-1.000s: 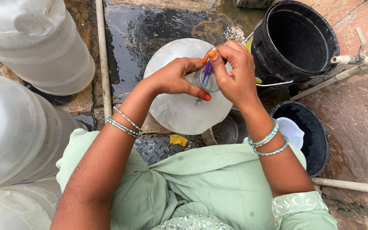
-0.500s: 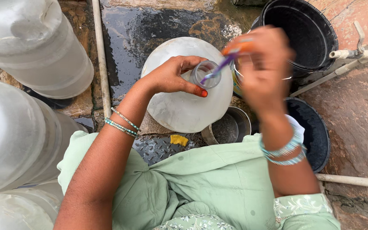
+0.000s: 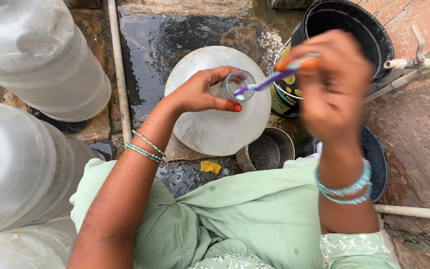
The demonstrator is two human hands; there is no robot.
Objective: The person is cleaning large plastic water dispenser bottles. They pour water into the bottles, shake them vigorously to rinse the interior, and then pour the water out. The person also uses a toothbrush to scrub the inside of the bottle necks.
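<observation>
The right hand (image 3: 335,87) has lifted toward two o'clock, pinching the thin purple-and-white brush (image 3: 269,79), its tip now leaving the open neck of the big round translucent plastic jug (image 3: 210,124), which the left hand (image 3: 200,92) still curls around.

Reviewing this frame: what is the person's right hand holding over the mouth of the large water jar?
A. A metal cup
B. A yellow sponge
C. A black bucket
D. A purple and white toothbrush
D. The right hand grips a purple and white toothbrush whose tip points into the jar's open neck, while the left hand steadies the large water jar.
</observation>
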